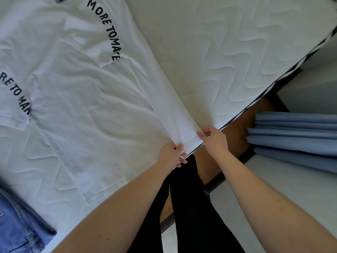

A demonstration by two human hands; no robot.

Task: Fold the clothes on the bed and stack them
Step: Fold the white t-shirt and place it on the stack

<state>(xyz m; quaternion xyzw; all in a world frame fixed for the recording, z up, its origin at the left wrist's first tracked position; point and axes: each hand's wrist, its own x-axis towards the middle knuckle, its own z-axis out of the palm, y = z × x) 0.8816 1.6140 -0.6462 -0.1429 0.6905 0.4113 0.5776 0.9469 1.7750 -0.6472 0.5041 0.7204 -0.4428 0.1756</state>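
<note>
A white T-shirt (87,92) with black lettering on both sleeves lies spread flat on the white quilted mattress (228,52). Its right side is folded inward as a long strip running toward the bed's near edge. My left hand (172,155) pinches the hem of that strip at its left corner. My right hand (213,138) pinches the hem at the right corner, right at the mattress edge. Blue denim jeans (16,223) lie at the lower left of the bed.
A stack of folded blue-grey fabric (295,137) sits on a pale surface to the right, off the bed. Brown wood of the bed frame (242,128) shows beside the mattress edge. My legs in black trousers (193,207) stand against the bed.
</note>
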